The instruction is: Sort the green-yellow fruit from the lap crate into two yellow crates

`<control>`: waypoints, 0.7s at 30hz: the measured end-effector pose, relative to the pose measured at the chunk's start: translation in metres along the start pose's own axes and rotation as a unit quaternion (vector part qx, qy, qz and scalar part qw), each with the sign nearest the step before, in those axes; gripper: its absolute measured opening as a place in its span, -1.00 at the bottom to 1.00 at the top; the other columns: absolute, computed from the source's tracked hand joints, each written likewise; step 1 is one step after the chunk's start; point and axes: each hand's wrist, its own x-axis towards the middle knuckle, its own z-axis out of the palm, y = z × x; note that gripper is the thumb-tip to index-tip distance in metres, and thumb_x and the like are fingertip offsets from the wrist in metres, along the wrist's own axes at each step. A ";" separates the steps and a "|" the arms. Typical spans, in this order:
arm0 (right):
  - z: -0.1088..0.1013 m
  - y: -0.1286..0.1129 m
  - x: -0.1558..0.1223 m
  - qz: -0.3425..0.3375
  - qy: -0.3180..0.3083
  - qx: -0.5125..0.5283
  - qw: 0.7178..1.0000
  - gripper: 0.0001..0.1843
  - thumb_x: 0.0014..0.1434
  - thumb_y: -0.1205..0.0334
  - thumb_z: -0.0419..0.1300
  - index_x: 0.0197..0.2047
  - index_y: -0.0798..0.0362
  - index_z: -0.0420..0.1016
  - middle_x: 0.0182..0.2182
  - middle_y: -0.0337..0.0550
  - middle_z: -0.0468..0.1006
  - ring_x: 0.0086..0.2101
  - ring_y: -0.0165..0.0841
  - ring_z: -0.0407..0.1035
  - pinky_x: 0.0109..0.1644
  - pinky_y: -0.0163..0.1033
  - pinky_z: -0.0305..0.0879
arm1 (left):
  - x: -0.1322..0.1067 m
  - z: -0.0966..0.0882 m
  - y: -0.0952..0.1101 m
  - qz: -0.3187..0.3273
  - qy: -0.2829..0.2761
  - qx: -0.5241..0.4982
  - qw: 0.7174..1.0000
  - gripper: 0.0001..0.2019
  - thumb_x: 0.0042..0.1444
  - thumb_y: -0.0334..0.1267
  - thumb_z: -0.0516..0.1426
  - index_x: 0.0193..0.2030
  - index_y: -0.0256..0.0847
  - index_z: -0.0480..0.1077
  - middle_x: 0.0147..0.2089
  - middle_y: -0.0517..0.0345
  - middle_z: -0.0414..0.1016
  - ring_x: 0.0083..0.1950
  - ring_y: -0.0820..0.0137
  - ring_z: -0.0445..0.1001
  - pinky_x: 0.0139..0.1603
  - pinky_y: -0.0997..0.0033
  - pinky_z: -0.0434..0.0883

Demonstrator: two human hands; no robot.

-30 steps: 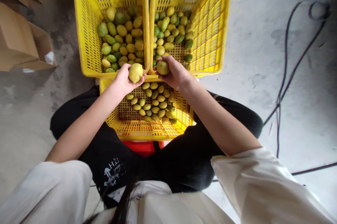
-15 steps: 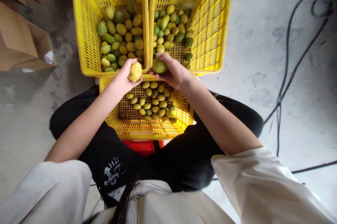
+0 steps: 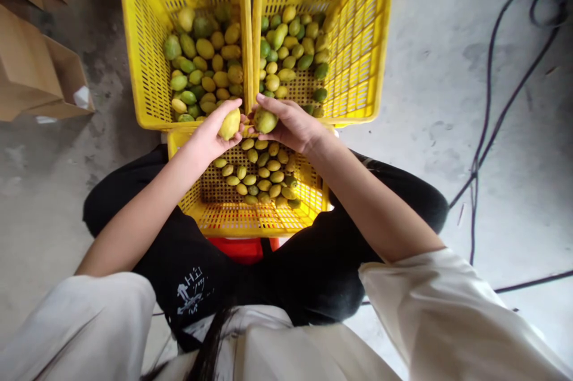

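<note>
My left hand (image 3: 218,128) is closed around a yellow lemon (image 3: 230,124), its fingers curled under the fruit. Beside it, my right hand (image 3: 290,124) grips a greener lemon (image 3: 265,120) between thumb and fingers. The two hands are close together over the near rim of the back crates. Below them is the front yellow crate (image 3: 250,233), with several small yellow-green lemons (image 3: 264,172) on its floor. Larger yellow and green lemons (image 3: 205,49) lie in the back left crate (image 3: 145,70). More lemons (image 3: 287,75) are in the back right crate (image 3: 358,40).
My knees (image 3: 403,196) flank the front crate, and something red (image 3: 237,251) shows under it. Cardboard boxes (image 3: 31,64) stand on the left. A black cable (image 3: 486,154) loops across the concrete floor (image 3: 425,88) on the right.
My right hand has shifted slightly left and turned its lemon, so more of the fruit shows. The left hand's lemon is turned a little, with the hand almost in the same place.
</note>
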 end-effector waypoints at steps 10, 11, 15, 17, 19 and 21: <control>-0.003 0.007 0.008 -0.059 0.032 0.007 0.998 -0.65 0.25 0.09 0.41 -0.29 -0.03 0.30 -0.48 -0.37 0.39 -0.52 -0.51 0.32 -0.51 -0.43 0.28 | 0.001 0.000 -0.001 -0.002 0.010 0.009 1.000 -0.79 0.30 -0.12 0.22 -0.01 -0.13 0.53 -0.29 0.11 0.57 -0.25 0.33 0.60 -0.25 0.42 0.52; -0.002 0.006 0.008 -0.059 0.044 0.013 0.997 -0.66 0.28 0.12 0.39 -0.30 -0.03 0.27 -0.48 -0.36 0.38 -0.52 -0.50 0.32 -0.51 -0.43 0.27 | 0.002 -0.001 -0.001 -0.010 0.005 0.007 1.000 -0.78 0.32 -0.10 0.20 0.00 -0.14 0.54 -0.31 0.10 0.57 -0.26 0.33 0.60 -0.25 0.41 0.53; 0.001 0.003 0.007 -0.019 0.085 0.031 0.996 -0.70 0.50 0.12 0.06 -0.31 -0.01 0.31 -0.52 -0.32 0.36 -0.53 -0.47 0.30 -0.50 -0.43 0.27 | 0.007 -0.004 -0.003 -0.024 0.002 0.001 1.000 -0.70 0.43 -0.07 0.04 -0.03 -0.17 0.53 -0.35 0.10 0.58 -0.31 0.33 0.60 -0.26 0.39 0.54; 0.002 0.002 0.008 -0.005 0.092 0.048 0.995 -0.63 0.55 0.11 -0.07 -0.29 0.01 0.36 -0.52 -0.29 0.39 -0.50 -0.45 0.32 -0.43 -0.40 0.33 | 0.007 -0.003 -0.003 -0.027 0.009 0.002 1.000 -0.68 0.45 -0.03 0.02 -0.07 -0.16 0.52 -0.36 0.11 0.58 -0.33 0.35 0.59 -0.28 0.40 0.54; 0.000 0.002 0.010 -0.005 0.097 0.066 0.993 -0.62 0.55 0.09 -0.08 -0.27 0.02 0.38 -0.49 -0.27 0.42 -0.46 -0.43 0.35 -0.37 -0.37 0.37 | 0.006 -0.001 -0.004 -0.019 0.014 0.005 1.000 -0.70 0.41 0.02 0.09 -0.15 -0.16 0.49 -0.40 0.14 0.55 -0.39 0.40 0.55 -0.33 0.44 0.52; -0.002 0.003 0.012 0.000 0.097 0.082 0.992 -0.62 0.53 0.01 0.00 -0.28 0.01 0.37 -0.49 -0.27 0.42 -0.44 -0.43 0.36 -0.35 -0.37 0.36 | 0.006 0.000 -0.003 0.001 0.010 0.008 1.000 -0.73 0.33 0.00 0.22 -0.22 -0.17 0.45 -0.43 0.19 0.51 -0.44 0.45 0.50 -0.37 0.50 0.49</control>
